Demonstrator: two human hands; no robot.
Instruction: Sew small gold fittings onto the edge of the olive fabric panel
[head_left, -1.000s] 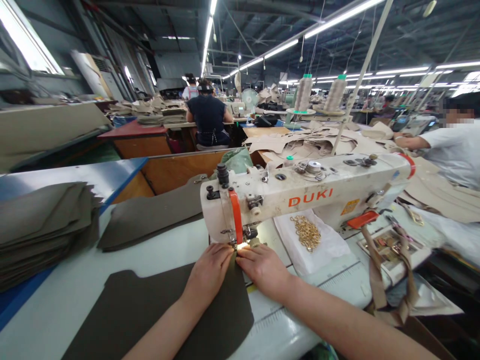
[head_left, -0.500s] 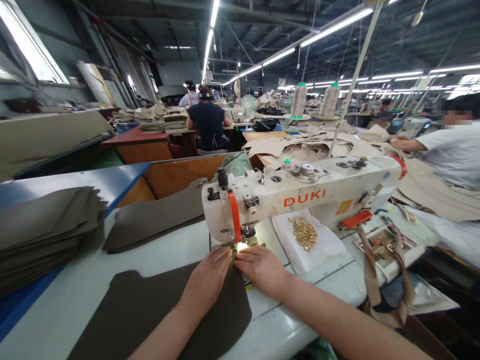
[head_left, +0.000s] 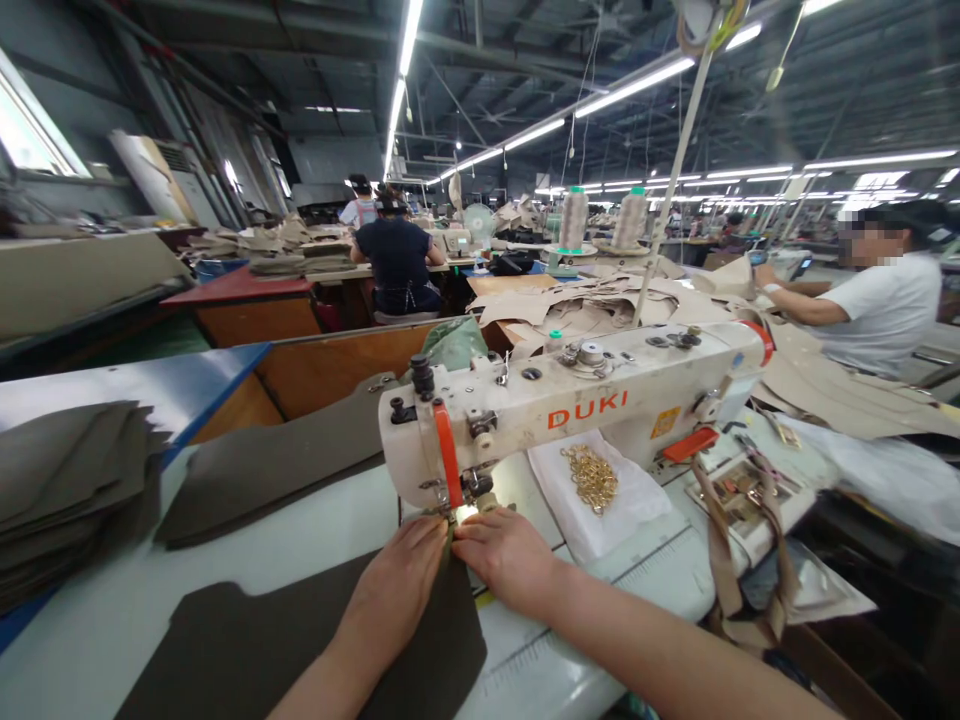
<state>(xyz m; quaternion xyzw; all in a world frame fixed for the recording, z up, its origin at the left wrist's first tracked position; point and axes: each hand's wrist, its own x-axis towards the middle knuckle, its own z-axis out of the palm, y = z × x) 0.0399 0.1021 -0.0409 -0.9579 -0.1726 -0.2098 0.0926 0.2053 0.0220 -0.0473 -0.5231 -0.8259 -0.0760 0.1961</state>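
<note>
A dark olive-brown fabric piece (head_left: 300, 620) lies flat on the sewing machine's pale bed, its upper edge under the presser foot. My left hand (head_left: 401, 575) rests on this piece just left of the needle area, fingers together and pressing its edge. From the right, my right hand (head_left: 502, 560) grips the edge close to the foot, its fingertips nearly meeting those of the left. The white sewing machine (head_left: 517, 410) has a lit needle area, and my fingers partly hide the cloth there.
Stacked dark fabric pieces (head_left: 277, 460) lie behind the machine head, and a taller stack (head_left: 67, 490) sits at left. Gold metal hardware (head_left: 591, 478) lies on white wrapping (head_left: 622, 520). A parts tray (head_left: 750, 490) with hanging tan straps is at right. Co-workers sit ahead and at right.
The camera view has shifted slightly, so the machine appears lower and further left. Both hands stay at the presser foot on the fabric. The co-worker at right shows more fully.
</note>
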